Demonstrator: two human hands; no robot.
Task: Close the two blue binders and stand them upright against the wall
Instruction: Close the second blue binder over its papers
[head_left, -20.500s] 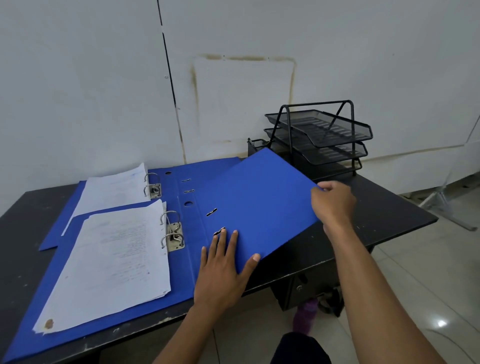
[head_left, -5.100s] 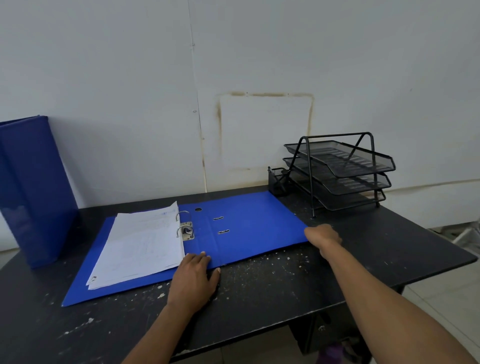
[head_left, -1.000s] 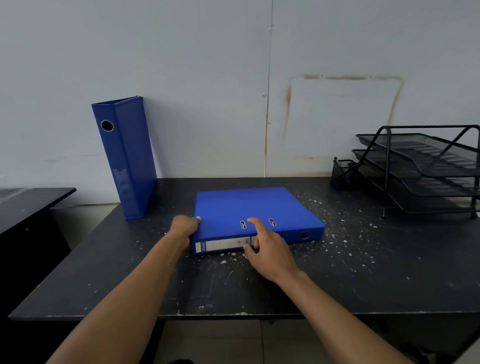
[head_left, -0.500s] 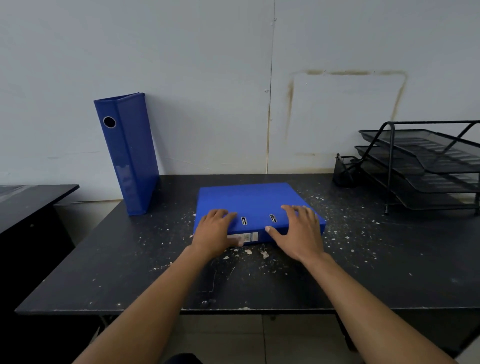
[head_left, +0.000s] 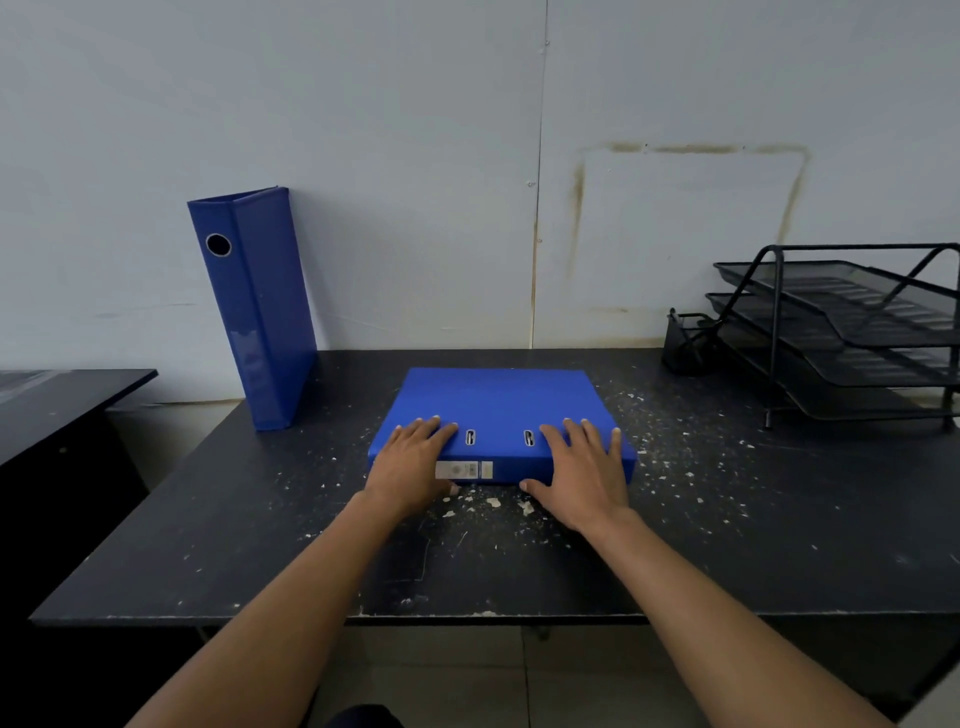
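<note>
My left hand (head_left: 410, 465) and right hand (head_left: 584, 470) lie with fingers (head_left: 553, 434) spread flat, gripping nothing, on the closed blue cardboard binder (head_left: 498, 405) lying flat mid-bench (head_left: 727, 545), thumbs at its spine. The other glossy blue binder (head_left: 260, 306) stands upright against the white wall (head_left: 415, 182), far left.
</note>
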